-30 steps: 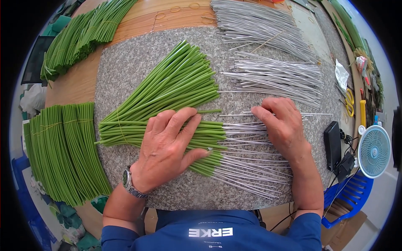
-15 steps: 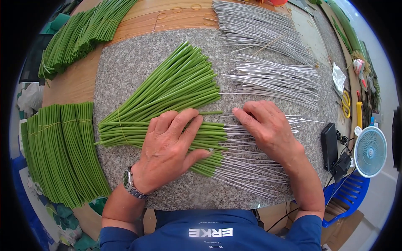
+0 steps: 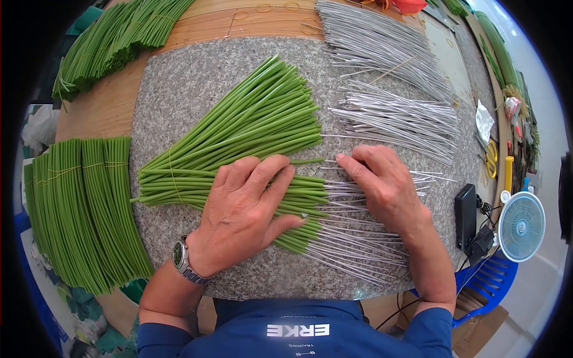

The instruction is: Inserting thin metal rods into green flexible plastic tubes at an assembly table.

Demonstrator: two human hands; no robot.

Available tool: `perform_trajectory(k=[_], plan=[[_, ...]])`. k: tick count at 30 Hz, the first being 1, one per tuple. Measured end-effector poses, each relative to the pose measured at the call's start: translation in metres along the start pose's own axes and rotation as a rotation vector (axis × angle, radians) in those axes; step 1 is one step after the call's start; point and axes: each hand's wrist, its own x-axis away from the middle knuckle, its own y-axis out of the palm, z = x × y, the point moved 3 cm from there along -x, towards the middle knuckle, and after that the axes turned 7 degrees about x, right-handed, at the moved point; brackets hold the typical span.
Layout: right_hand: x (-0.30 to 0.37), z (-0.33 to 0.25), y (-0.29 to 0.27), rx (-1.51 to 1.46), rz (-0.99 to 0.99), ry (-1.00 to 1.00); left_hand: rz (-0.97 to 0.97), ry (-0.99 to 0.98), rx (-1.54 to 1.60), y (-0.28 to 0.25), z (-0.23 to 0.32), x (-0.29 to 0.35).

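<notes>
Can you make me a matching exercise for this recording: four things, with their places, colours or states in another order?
1. Left hand
2. Right hand
3. Scissors
4. Fan

A. Fingertips at a thin wire
B. Round and pale blue
C. Resting on green stems
D. Yellow handles

Pairs: 1-C, 2-A, 3-D, 4-B
</notes>
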Motion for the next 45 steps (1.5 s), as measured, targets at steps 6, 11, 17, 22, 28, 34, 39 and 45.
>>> perform_trajectory(k=[6, 11, 17, 22, 28, 34, 39, 45], plan=[[0.001, 0.000, 0.001, 0.000, 0.001, 0.000, -0.001, -0.004, -0.010, 0.001, 0.000, 0.000], [-0.003, -0.005, 0.000, 0.000, -0.021, -0.020, -0.020, -0.023, 0.003, 0.002, 0.001, 0.000], [-0.019, -0.028, 0.013, -0.076, 0.073, -0.013, -0.024, -0.037, 0.047, 0.005, -0.001, 0.001], [-0.004, -0.022, 0.002, -0.104, 0.049, 0.100, -0.031, -0.053, 0.053, 0.003, -0.002, 0.006], [0.038, 0.024, -0.035, 0.100, 0.025, 0.275, -0.038, -0.030, 0.069, 0.003, -0.001, 0.003], [0.035, 0.037, -0.030, 0.075, -0.091, 0.199, -0.025, -0.026, 0.047, 0.002, -0.002, 0.005], [0.035, 0.036, -0.028, 0.169, -0.114, 0.135, -0.022, -0.018, 0.049, 0.004, -0.003, 0.003], [0.042, 0.026, -0.037, 0.159, -0.047, 0.102, -0.016, -0.013, 0.037, 0.005, -0.003, 0.005]])
